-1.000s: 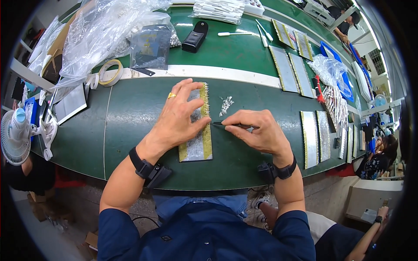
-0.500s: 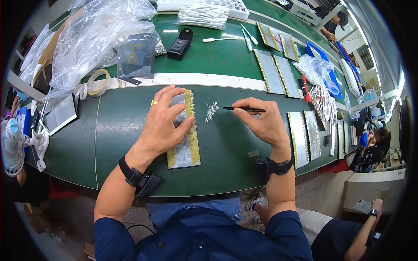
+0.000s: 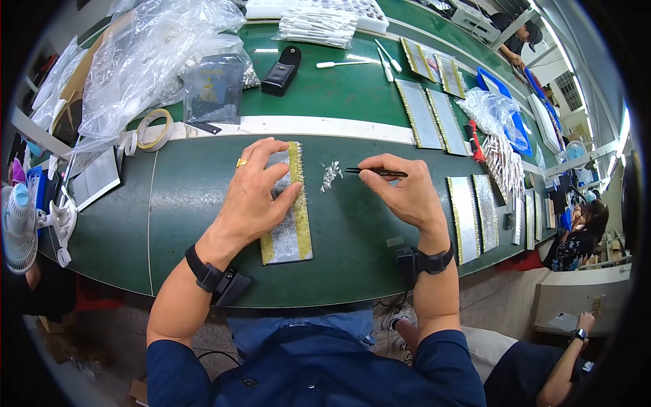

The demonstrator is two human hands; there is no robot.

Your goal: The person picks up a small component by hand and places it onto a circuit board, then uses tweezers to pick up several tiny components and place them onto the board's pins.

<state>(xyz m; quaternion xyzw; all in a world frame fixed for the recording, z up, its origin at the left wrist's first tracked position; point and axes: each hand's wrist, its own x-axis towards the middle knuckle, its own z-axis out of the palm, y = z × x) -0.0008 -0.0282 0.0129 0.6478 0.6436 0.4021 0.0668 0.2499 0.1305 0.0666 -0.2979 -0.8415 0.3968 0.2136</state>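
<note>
My left hand (image 3: 256, 184) lies across a flat grey panel (image 3: 287, 239), its fingers bent and its thumb at the right edge. Yellow strips run along the panel's long sides, and a row of small metal pins lines the right one. Under my hand much of the panel's upper left is hidden. Black tweezers (image 3: 380, 172) are pinched in my right hand (image 3: 411, 191), their points aimed left. Just beyond those points sits a small heap of tiny silvery pieces (image 3: 331, 176) on the green table (image 3: 196, 197). I cannot make out anything between the points.
More panels (image 3: 465, 220) lie at the right, with others (image 3: 419, 112) farther back. White swabs (image 3: 503, 166) lie beside a blue tray (image 3: 521, 139). A tape roll (image 3: 155, 129), plastic bags (image 3: 163, 61) and a black case (image 3: 281, 71) stand beyond. A fan (image 3: 20, 224) is at far left.
My right hand has shifted slightly left and toward me with the tweezers, whose two prongs now show more plainly. My left hand and the panel stay almost where they were.
</note>
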